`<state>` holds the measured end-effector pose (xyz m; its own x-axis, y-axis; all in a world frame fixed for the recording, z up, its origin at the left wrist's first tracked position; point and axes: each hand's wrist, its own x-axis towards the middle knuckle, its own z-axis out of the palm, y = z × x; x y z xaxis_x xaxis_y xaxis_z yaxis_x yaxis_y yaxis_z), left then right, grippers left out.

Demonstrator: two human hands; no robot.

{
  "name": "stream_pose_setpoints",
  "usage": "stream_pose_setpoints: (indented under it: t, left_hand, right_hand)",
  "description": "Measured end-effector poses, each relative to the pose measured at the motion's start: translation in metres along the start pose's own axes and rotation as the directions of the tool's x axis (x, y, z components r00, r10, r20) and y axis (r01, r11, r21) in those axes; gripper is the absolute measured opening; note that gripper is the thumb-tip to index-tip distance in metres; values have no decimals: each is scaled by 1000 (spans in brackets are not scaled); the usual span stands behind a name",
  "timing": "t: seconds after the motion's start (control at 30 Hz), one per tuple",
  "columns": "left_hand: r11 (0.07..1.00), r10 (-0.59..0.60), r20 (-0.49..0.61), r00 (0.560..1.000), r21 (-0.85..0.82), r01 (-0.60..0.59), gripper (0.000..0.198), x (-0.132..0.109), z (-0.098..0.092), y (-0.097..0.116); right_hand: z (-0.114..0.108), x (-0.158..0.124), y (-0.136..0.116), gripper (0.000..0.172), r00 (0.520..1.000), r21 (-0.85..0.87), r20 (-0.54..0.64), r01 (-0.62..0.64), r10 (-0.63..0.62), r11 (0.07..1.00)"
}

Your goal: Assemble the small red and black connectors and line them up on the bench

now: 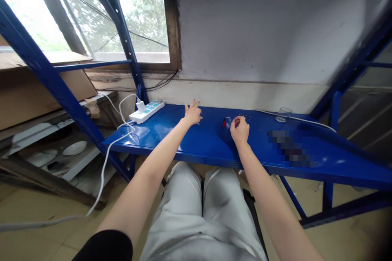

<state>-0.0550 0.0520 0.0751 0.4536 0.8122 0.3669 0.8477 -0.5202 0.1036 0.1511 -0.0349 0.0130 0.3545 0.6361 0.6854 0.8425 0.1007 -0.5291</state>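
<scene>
- Setup: a person sits up against a glossy blue steel shelf [196, 140], with the back edge meeting a white wall [245, 96] and the front edge running just past both wrists.
- Left hand [192, 113]: it's down on the shelf with the fingers spread wide, nothing in it. The forearm reaches straight out from the near edge.
- Right hand [239, 129]: fingers are curled down in a loose claw over the shelf, right beside a small red-and-clear object [226, 122]. Can't tell if it's actually pinching anything.
- Small stuff: tiny dark pieces [244, 117] sit in a loose cluster just past the right fingertips, too small to make out. The red-and-clear object is on the left side of that hand.
- Room to move: there's a decent stretch of blue shelf between the two hands, and more between the left hand and a white power strip with blue switches [146, 111], which sits at the shelf's left end with a white plug in it.
- Over on the right: a clear glass tumbler [284, 114] stands near the back edge, well apart from the right hand, with a white cable [306, 120] running past it. Beyond that, a pixelated blur [290, 149] covers part of the shelf, so no idea what's there.
</scene>
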Motion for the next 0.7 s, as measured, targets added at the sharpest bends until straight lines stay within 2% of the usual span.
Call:
stream_pose_setpoints:
  t: [0.17,0.4,0.53,0.6,0.7]
  left_hand:
    - [999,-39,-20,999,-26,38,17,-2,7,-1]
    - [997,-49,-61,997,-61,45,9,-3,15,-1]
    - [998,-28,-89,996,-50,24,12,-6,16,0]
    - [996,-6,-137,991,-94,-7,13,-10,15,3]
    - [965,-30,-278,960,-260,-45,13,-18,14,15]
  right_hand:
    - [0,0,0,15,1000,17,19,10,-10,1000]
    - [1,0,0,15,999,20,30,12,-13,1000]
    - [0,0,0,14,999,27,32,10,-11,1000]
    - [-1,0,0,15,1000,32,28,8,-9,999]
    - [0,-1,-1,17,1000,35,9,22,-22,999]
